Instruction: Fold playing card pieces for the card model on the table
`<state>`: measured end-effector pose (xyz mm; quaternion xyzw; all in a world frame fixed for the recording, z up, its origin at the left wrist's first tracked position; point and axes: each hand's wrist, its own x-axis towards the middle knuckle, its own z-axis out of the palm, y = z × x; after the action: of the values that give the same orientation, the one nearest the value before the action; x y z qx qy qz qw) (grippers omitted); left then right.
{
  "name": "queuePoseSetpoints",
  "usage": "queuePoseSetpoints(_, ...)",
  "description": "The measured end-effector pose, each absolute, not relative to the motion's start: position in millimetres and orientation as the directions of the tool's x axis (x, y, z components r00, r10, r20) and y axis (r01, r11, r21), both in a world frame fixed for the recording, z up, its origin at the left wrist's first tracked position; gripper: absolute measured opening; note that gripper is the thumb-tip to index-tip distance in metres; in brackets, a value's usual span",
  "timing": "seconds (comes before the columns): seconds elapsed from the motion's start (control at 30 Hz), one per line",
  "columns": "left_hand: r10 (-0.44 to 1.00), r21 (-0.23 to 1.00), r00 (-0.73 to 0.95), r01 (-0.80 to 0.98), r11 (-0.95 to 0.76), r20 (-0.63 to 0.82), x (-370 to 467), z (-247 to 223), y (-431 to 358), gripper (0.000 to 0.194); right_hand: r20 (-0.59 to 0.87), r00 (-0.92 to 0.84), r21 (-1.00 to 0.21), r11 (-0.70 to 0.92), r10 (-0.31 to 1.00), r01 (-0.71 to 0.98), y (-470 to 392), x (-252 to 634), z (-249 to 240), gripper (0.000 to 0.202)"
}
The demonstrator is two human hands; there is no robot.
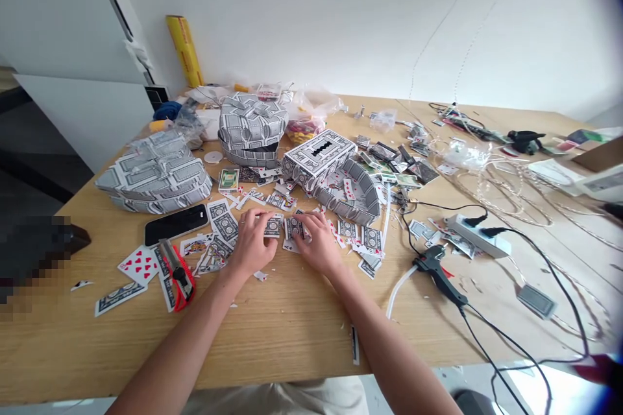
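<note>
My left hand (255, 241) pinches a cut piece of playing card (273, 225) with a dark patterned back, thumb below and fingers above. Just right of it, my right hand (316, 243) has thumb and fingers closed around another cut card piece (293, 228). The two pieces are held slightly apart, close above the wooden table (287, 337). Cut cards (371, 238) and scraps lie around both hands. Beyond my right hand sit a card-covered box (318, 154) and an open, curved tray of cards (367, 193).
A red utility knife (181, 280) and a black phone (176, 225) lie left. Two card-built heart-shaped boxes (154, 175) (253, 122) stand behind. At right are a hot glue gun (442, 275), a power strip (479, 237) and trailing cables.
</note>
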<state>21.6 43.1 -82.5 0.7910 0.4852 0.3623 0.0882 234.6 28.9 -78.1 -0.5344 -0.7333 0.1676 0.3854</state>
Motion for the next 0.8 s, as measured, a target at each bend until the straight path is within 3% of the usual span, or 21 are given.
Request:
queuePoseSetpoints(0.13,0.841,0.459,0.289,0.733,-0.501,0.457,21.2,-87.4,43.2,0.060,0.358,-0.203,-0.598,0.391,0.911,0.700,27.5,233.5,-80.2,0.042)
queuePoseSetpoints(0.27,0.856,0.457,0.315,0.741,-0.492,0.410,21.8,-89.5,43.0,0.057,0.339,-0.178,-0.612,0.360,0.924,0.704,26.6,232.8,-80.5,0.041)
queuePoseSetpoints(0.53,0.848,0.472,0.304,0.725,-0.501,0.434,23.0,-87.1,42.9,0.054,0.370,0.006,-0.815,0.322,0.929,0.482,24.8,226.3,-77.0,0.020)
queuePoseSetpoints(0.8,0.831,0.531,0.343,0.647,-0.547,0.437,24.5,-81.9,42.2,0.057,0.157,0.078,-0.951,0.130,0.984,0.280,28.7,228.2,-82.2,0.034)
